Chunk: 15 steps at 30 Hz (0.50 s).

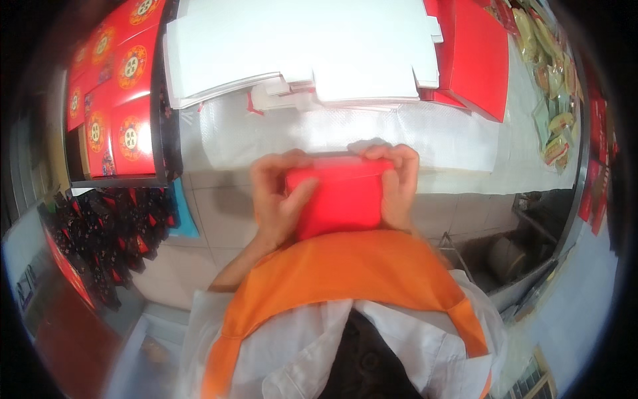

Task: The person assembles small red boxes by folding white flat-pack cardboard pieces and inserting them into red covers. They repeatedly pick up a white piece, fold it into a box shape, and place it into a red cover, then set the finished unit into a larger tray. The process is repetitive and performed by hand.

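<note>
In front of my chest, at the near edge of the table, I hold a red cardboard box (342, 203) between both hands. My left hand (276, 196) grips its left side, the thumb lying on the red face and the fingers bent over the far edge. My right hand (397, 174) is closed on the far right corner, its fingers curled over the top edge. A paler strip runs along the box's far edge; I cannot tell whether it is a flap. The box's underside is hidden.
Flat white cardboard blanks (299, 50) are stacked across the table (266, 143), with larger red boxes (478, 63) at their right. Packaged foods (555, 86) lie far right. On the left, a dark-edged tray (163, 133) holds several decorated red boxes (129, 139), above dark patterned bags (109, 233).
</note>
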Tool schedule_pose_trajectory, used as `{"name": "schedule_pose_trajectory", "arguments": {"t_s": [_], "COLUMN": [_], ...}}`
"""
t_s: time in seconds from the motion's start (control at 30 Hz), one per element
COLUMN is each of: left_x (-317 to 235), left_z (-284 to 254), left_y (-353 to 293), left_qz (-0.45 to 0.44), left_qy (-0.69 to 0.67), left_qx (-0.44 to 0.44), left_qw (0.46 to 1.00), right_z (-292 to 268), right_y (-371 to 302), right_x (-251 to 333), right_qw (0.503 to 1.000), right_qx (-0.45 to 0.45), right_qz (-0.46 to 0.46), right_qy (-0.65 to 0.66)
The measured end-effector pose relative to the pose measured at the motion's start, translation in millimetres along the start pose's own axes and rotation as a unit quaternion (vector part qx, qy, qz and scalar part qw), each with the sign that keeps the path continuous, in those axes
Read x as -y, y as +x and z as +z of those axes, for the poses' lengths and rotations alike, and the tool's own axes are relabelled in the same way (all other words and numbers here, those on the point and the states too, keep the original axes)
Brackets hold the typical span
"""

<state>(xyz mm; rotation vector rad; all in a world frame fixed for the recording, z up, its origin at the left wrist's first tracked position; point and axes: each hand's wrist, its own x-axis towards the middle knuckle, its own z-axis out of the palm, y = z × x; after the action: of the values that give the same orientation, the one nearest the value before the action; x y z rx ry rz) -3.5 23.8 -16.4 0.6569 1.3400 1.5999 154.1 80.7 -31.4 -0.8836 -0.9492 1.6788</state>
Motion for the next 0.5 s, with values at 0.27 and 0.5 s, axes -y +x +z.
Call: {"name": "schedule_pose_trajectory", "arguments": {"t_s": [0.27,0.5], "left_x": [-13.6,-8.5], "left_z": [2.6,-1.1], "left_y": [12.2,12.6], "left_qz": [-0.019,-0.003], "left_qy": [0.209,0.185], "left_qx": [0.022,0.037], "left_qw": [0.978,0.982], "right_z": [5.8,-1.0], "right_y": [9.4,5.9], "right_x": [19.1,8.6], "right_qw": [0.99,0.996], "right_qx": [-0.009,0.018], "right_qz": [0.08,0.065], "right_qy": [-0.117,-0.061]}}
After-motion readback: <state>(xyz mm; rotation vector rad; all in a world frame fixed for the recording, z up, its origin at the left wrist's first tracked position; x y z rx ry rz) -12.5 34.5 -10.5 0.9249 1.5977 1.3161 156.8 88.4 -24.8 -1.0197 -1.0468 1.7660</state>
